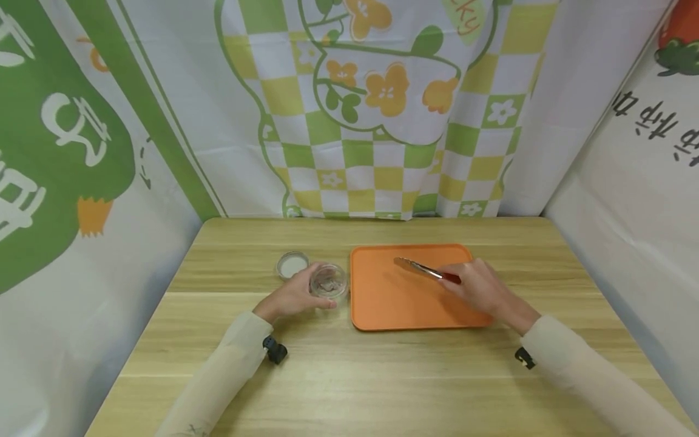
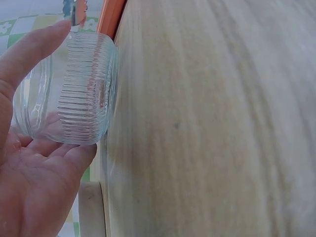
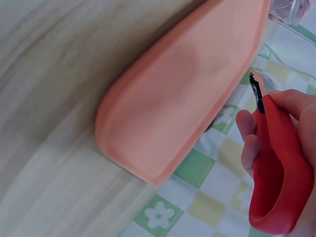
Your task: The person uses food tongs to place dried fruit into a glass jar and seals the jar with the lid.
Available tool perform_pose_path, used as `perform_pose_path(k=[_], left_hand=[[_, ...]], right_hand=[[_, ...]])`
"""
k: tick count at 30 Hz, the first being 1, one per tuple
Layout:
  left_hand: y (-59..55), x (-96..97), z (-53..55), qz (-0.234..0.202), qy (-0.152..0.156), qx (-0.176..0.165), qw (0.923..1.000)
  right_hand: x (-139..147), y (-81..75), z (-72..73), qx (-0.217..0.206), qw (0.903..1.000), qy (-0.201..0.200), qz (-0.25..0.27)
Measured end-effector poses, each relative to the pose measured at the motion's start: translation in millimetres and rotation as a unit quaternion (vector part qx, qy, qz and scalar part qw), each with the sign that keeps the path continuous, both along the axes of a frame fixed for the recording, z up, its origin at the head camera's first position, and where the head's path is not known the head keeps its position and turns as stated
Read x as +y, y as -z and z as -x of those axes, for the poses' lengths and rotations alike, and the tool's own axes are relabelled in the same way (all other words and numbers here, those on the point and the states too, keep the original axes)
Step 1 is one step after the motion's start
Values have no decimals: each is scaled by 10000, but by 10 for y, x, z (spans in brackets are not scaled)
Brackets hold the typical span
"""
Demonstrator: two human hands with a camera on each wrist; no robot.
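Observation:
My left hand (image 1: 295, 294) holds a clear ribbed glass jar (image 2: 81, 94) on the table, thumb on one side and fingers round the other. The jar is uncovered at the top, and something greyish-brown shows inside or through its base in the head view. In my right hand (image 1: 477, 285) are tongs with red handles (image 3: 284, 168) and scalloped metal tips, gripped between thumb and fingers. Their metal end points left above the orange tray (image 1: 404, 303), arms close together. Past the left hand lies a round lid (image 1: 292, 266) with a grey rim.
The tray sits just right of the jar on a wooden table (image 1: 377, 382). A checked, flowered cloth (image 1: 371, 164) hangs behind the table's far edge, with printed white hangings at both sides. Black wrist cameras sit at both cuffs.

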State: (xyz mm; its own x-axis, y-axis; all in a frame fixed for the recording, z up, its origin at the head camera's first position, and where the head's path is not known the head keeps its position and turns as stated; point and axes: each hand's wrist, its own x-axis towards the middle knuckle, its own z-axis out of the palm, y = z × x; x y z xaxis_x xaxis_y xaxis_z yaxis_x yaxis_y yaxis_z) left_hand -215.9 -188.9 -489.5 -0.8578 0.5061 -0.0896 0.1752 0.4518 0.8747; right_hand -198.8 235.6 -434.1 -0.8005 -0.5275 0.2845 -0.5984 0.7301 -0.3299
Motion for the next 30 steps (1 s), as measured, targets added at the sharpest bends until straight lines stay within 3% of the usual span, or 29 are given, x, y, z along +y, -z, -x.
perform_pose_path(k=[11, 30], left_hand=[[11, 2, 13, 48, 23, 3, 10000], [20, 7, 31, 43, 16, 50, 10000]], right_hand=[[-75, -174, 38, 96, 9997, -193, 114], [-485, -466, 6, 117, 9984, -558, 0]])
